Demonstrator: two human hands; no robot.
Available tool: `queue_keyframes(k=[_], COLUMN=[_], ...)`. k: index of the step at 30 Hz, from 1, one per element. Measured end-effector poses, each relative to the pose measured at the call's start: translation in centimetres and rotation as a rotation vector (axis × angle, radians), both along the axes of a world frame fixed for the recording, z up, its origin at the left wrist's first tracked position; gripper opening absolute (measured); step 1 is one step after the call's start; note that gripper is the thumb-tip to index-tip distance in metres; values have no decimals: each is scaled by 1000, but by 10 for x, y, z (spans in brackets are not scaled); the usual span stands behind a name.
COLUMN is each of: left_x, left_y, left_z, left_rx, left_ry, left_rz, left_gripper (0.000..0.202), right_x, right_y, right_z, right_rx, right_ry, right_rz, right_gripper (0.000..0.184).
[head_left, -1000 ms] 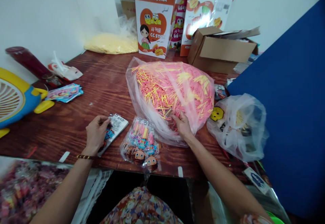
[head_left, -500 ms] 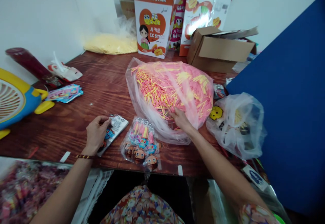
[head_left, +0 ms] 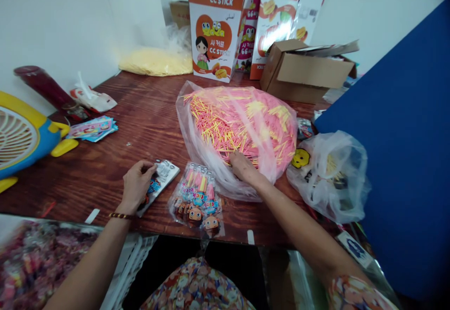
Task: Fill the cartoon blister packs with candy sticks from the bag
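My left hand (head_left: 135, 185) rests on the wooden table (head_left: 116, 146), fingers closed on the edge of a small clear packet (head_left: 160, 178) with a printed card in it. Just right of that lies a pile of filled packets (head_left: 197, 200) holding coloured sticks and doll-head toppers. My right hand (head_left: 242, 167) reaches into the mouth of a big clear bag of pink and yellow sticks (head_left: 242, 127); its fingers are curled among the sticks, and what they hold is hidden.
A yellow and blue fan (head_left: 21, 136) stands at the left, with printed cards (head_left: 91, 128) near it. CC Stick boxes (head_left: 216, 24) and an open carton (head_left: 305, 68) stand at the back. A crumpled plastic bag (head_left: 328, 174) lies right, before a blue board (head_left: 397, 136).
My right hand has slid left and a little deeper among the sticks in the bag. My left hand stays on its packet.
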State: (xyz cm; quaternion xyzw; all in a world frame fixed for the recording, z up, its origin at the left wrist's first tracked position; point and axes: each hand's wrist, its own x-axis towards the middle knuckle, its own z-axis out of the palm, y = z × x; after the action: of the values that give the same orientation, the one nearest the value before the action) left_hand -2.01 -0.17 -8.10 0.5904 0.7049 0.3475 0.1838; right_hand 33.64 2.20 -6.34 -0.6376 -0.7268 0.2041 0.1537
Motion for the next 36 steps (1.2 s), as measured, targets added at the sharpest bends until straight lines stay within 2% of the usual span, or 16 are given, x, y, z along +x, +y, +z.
queue_keyframes(k=[4, 9, 11, 17, 22, 26, 29, 33, 36], left_x=[-1, -3, -5, -11, -11, -13, -15, -17, -11], left_y=[1, 4, 5, 6, 7, 9, 11, 13, 12], left_z=[2, 3, 2, 3, 8, 17, 27, 41, 53], left_rx=[11, -5, 6, 35, 7, 20, 30, 48, 47], left_ry=[-55, -236, -244, -211, -152, -8, 23, -132, -328], left_rz=[-6, 52, 63, 88, 6, -31, -29, 27, 11], left_gripper=[28, 29, 32, 34, 28, 26, 28, 26, 25], right_x=[15, 18, 14, 10, 11, 13, 17, 19, 18], right_y=[2, -21, -31, -41, -39, -32, -25, -21, -25], right_z=[-4, -16, -21, -24, -24, -20, -17, -17, -23], right_rx=[24, 54, 20, -49, -25, -54, -123, -165, -135], right_ry=[165, 944, 1052, 1038, 1036, 1082, 1163, 1261, 1138], right_rz=[-107, -209, -229, -201, -251, -283, -304, -300, -231], right_gripper=[15, 22, 26, 23, 25, 30, 34, 37, 32])
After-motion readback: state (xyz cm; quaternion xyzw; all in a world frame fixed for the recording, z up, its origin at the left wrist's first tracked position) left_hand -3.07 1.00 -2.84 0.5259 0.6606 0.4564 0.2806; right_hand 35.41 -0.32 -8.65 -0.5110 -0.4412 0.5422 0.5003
